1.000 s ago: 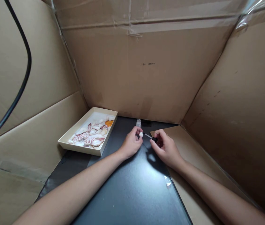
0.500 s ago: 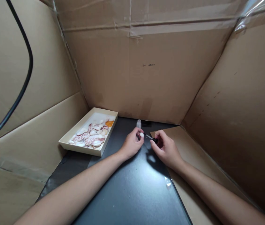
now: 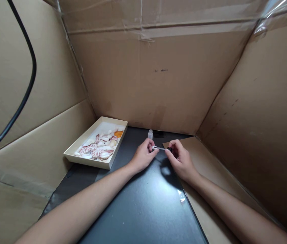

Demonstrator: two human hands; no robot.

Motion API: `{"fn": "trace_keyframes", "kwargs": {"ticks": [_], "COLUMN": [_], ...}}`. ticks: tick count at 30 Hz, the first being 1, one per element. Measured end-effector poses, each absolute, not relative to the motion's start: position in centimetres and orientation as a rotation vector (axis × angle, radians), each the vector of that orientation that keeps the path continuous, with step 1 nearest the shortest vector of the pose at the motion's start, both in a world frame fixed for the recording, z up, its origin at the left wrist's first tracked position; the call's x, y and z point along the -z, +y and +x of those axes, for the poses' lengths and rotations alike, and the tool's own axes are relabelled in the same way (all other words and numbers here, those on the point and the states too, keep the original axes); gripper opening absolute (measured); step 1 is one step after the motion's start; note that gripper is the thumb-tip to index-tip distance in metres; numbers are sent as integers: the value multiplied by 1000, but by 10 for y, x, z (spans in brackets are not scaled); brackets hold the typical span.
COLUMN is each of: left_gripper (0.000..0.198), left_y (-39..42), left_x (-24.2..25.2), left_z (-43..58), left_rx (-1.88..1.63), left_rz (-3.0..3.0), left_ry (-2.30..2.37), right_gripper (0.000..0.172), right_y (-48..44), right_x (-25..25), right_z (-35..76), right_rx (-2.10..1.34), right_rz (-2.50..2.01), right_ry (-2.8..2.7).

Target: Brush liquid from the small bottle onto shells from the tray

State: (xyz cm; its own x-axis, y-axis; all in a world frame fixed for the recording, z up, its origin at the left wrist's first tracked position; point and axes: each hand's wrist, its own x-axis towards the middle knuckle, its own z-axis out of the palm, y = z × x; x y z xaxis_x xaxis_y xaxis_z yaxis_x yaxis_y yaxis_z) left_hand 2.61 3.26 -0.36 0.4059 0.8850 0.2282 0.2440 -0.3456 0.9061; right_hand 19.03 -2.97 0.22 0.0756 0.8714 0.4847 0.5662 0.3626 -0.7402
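Observation:
My left hand [image 3: 143, 154] pinches a small white shell [image 3: 154, 147] between thumb and fingertips, its hollow side partly showing. Closed around the black cap [image 3: 170, 149] of a thin-stemmed applicator is my right hand [image 3: 180, 159]. The applicator's pale stem [image 3: 161, 148] points left, and its tip reaches the shell; whether it ends in a brush cannot be made out. Just behind my left fingers stands a small clear bottle [image 3: 150, 134], upright and uncapped, its lower part hidden by the hand.
A shallow cream tray [image 3: 87, 164] of white, reddish-striped and orange shells [image 3: 100, 149] sits at the left on the dark tabletop [image 3: 138, 210]. Cardboard walls [image 3: 146, 84] enclose the space. A flat cardboard sheet [image 3: 204, 166] lies at the right; a black cable [image 3: 33, 64] hangs at left.
The applicator has swung nearly level, and its tip now meets the shell. The shell has turned in my left fingers, showing its hollow side. Tray and bottle stay put.

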Motion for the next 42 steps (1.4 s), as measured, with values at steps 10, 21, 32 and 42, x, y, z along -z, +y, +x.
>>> {"fn": "trace_keyframes", "kwargs": {"ticks": [10, 21, 32, 42], "left_gripper": [24, 21, 30, 29], "left_y": [34, 31, 32, 31], "left_x": [6, 3, 6, 5], "left_z": [26, 26, 25, 25], "left_rx": [-854, -828, -831, -820], "left_rz": [1765, 1799, 1797, 1775], "left_ry": [814, 825, 816, 783], "right_gripper": [10, 8, 6, 5], "right_y": [-25, -27, -26, -27], "right_x": [-1, -2, -3, -5], "right_z": [194, 194, 195, 194], "right_rx": [-440, -444, -414, -423], "right_rz": [-1240, -1205, -1234, -1230], "right_ry": [-1454, -1482, -1441, -1422]}}
